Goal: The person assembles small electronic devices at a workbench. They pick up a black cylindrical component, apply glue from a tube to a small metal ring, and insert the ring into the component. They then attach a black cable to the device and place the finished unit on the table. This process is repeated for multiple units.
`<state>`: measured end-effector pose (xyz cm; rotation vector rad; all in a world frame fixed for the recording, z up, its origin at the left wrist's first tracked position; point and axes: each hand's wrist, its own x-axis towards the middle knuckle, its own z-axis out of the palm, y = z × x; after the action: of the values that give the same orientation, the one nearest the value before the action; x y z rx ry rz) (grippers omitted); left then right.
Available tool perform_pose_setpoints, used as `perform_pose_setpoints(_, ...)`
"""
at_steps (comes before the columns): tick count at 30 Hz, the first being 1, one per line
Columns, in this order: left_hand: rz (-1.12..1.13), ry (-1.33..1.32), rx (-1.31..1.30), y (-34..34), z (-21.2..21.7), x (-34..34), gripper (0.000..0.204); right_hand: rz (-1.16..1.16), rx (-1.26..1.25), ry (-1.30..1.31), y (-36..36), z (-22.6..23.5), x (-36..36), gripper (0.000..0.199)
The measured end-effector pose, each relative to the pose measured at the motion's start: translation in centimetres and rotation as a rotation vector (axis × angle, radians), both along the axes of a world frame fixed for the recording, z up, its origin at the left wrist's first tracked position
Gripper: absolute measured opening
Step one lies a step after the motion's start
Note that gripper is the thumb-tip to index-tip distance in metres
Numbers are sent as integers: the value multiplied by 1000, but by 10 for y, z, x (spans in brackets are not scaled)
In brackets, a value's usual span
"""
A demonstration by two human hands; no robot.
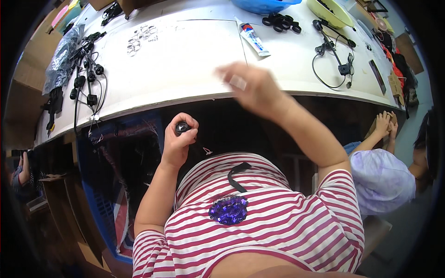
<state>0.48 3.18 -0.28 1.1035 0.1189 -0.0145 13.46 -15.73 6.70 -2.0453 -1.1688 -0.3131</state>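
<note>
My left hand (180, 139) is held below the table's front edge, fingers closed around a small round black part (182, 127). My right hand (248, 85) is blurred with motion above the white table (185, 69), near its front edge; a small pale piece (238, 82) shows at its fingers, and I cannot tell whether it is gripped. Several clear rings (141, 38) lie on the table at the back left. A white tube with red and blue print (252, 38) lies beyond my right hand.
Black cables with round ends (88, 76) and a dark plastic bag (62, 58) lie at the table's left. Black rings (280, 22), a cabled part (336, 60), a blue basin (262, 5) and a yellow bowl (331, 11) sit far right. A person in lilac (382, 176) sits to my right.
</note>
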Motion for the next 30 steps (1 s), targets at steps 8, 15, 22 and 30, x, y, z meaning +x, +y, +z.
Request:
perform_pose_setpoints(8,93,57,53,-13,7,-5,26,-696,-331,95,-23,-6,122,37)
perform_pose_setpoints(15,172,17,311,-6,8,-5,12,-183,23,534,5,9,44,21)
perform_pose_setpoints(22,104,-31,235,-8,39,-7,18,98,274,851,9,-18,-69,19)
perform_pose_setpoints(30,63,26,151,-14,40,-14,27,149,319,886,6,-27,-83,14)
